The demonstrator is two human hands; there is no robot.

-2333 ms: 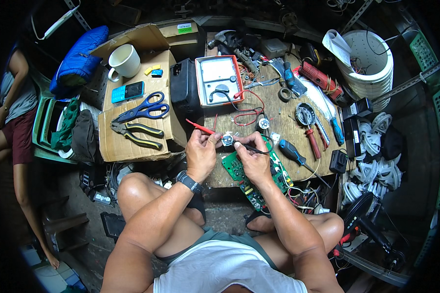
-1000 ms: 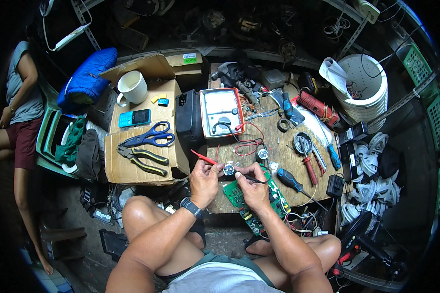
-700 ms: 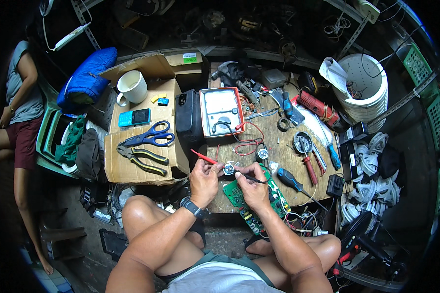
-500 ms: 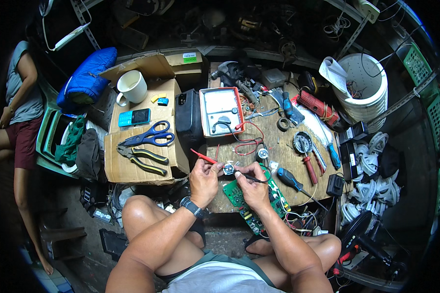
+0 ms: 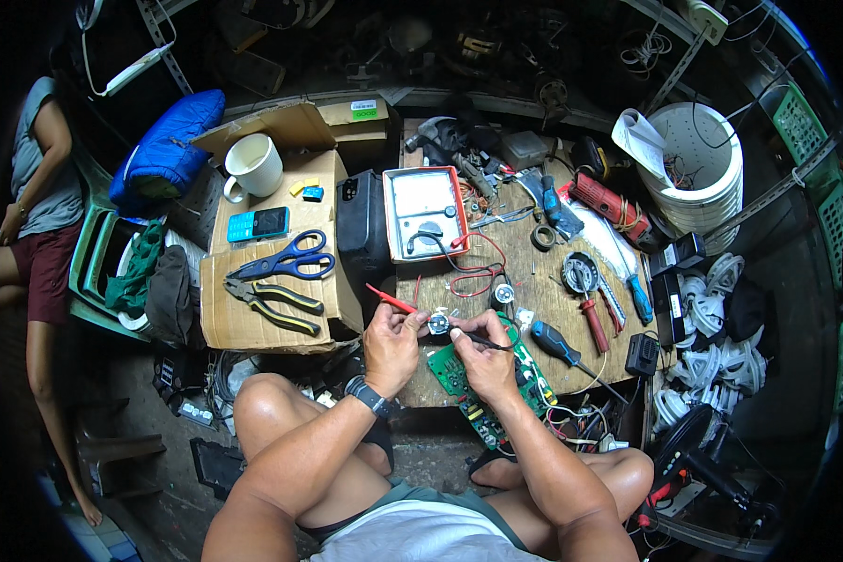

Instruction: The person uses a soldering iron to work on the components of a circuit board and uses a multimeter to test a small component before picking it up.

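Observation:
My left hand (image 5: 391,351) is closed on a red test probe (image 5: 392,300), whose far end sticks out to the upper left. In my right hand (image 5: 487,361) is a black test probe (image 5: 482,343), pinched between thumb and fingers. Between my fingertips sits a small round silver-and-black part (image 5: 437,324); the exact contact of the probe tips is too small to tell. A similar round part (image 5: 503,295) stands just beyond my right hand. Partly under that hand lies a green circuit board (image 5: 454,375). Red and black leads run to a shallow white box with a red rim (image 5: 425,255).
Cardboard on the left carries scissors (image 5: 286,261), pliers (image 5: 276,304), a phone (image 5: 258,225) and a white mug (image 5: 253,166). Right of my hands lie a blue-black screwdriver (image 5: 554,343) and a red-handled tool (image 5: 594,328). A white bucket (image 5: 698,178) stands behind. Another person (image 5: 47,178) sits far left.

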